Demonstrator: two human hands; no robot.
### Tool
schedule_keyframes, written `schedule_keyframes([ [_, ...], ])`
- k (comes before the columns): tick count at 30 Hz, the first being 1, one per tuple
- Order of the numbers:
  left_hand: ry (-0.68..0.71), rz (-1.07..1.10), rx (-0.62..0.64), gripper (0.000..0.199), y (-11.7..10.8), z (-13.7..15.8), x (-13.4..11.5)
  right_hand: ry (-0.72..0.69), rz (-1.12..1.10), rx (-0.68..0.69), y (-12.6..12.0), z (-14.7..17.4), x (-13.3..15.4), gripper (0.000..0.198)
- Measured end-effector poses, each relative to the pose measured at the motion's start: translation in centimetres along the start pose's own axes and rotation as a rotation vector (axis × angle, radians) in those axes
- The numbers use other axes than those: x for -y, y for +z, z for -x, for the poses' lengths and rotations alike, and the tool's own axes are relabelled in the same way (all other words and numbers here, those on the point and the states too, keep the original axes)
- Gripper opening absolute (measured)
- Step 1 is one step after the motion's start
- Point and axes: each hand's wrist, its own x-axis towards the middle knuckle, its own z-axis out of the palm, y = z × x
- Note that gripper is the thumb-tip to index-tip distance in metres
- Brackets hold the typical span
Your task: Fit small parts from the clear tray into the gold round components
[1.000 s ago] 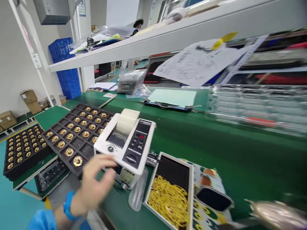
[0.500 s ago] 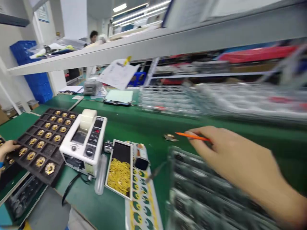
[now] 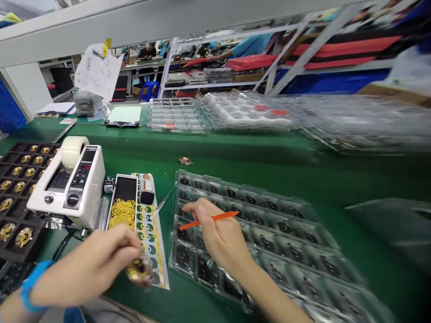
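My left hand (image 3: 104,258), with a blue wristband, pinches a round gold-coloured part (image 3: 138,272), blurred by motion, above the lower end of the sticker sheet (image 3: 161,269). An orange pointed stick (image 3: 224,216) lies across the fingers of my right hand (image 3: 218,235). That hand is over a clear plastic tray (image 3: 305,204) whose pockets hold small dark parts. Pointed metal tweezers (image 3: 162,202) rest partly on the sheet. Beyond the tray, a small metallic round part (image 3: 185,160) lies on the green table.
A white tape dispenser (image 3: 72,181) stands at left, beside a black tray (image 3: 10,197) of gold round parts. Near it is a box of yellow rings (image 3: 123,213). Clear trays (image 3: 235,112) are stacked at the back, under an overhead shelf (image 3: 151,27).
The view has turned right. My left hand has left the black tray's edge and now holds a gold part. My right hand, still with the orange stick, has come over the clear tray.
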Motion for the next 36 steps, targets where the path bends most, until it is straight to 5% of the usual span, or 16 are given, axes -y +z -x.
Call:
schedule_keyframes([
  [2, 0.008, 0.098, 0.074, 0.019, 3.6, -3.1, 0.9, 0.069, -0.028, -0.037, -0.5, 0.3, -0.1, 0.053],
  [5, -0.02, 0.23, -0.031, 0.029, 5.3, -6.2, 3.2, 0.119, 0.049, -0.083, -2.2, -0.9, -1.6, 0.045],
  [7, -0.068, 0.336, -0.078, 0.037, 5.4, -7.0, 4.4, 0.152, 0.177, -0.019, -3.5, -3.3, -3.6, 0.037],
  [10, -0.106, 0.46, -0.11, 0.041, 5.2, -6.9, 5.1, 0.241, 0.33, 0.247, -4.5, -8.4, -7.6, 0.037],
  [14, -0.117, 0.517, -0.093, 0.046, 5.3, -6.3, 5.8, 0.261, 0.419, 0.39, -3.2, -13.8, -12.0, 0.026],
  [23, -0.21, 0.644, -0.269, 0.045, 5.5, -5.9, 5.7, 0.3, 0.615, 0.611, -0.9, -15.5, -15.9, 0.027],
  [31, -0.21, 0.791, -0.228, 0.058, 4.7, -7.1, 5.9, 0.296, 0.646, 0.55, 0.2, -17.0, -10.9, 0.026],
  [33, -0.197, 0.808, -0.226, 0.063, 4.4, -7.1, 6.0, 0.251, 0.585, 0.468, -0.1, -16.0, -8.0, 0.024],
  [36, -0.15, 0.815, -0.236, 0.063, 4.2, -6.9, 5.8, 0.148, 0.429, 0.342, -1.2, -11.9, -3.0, 0.047],
])
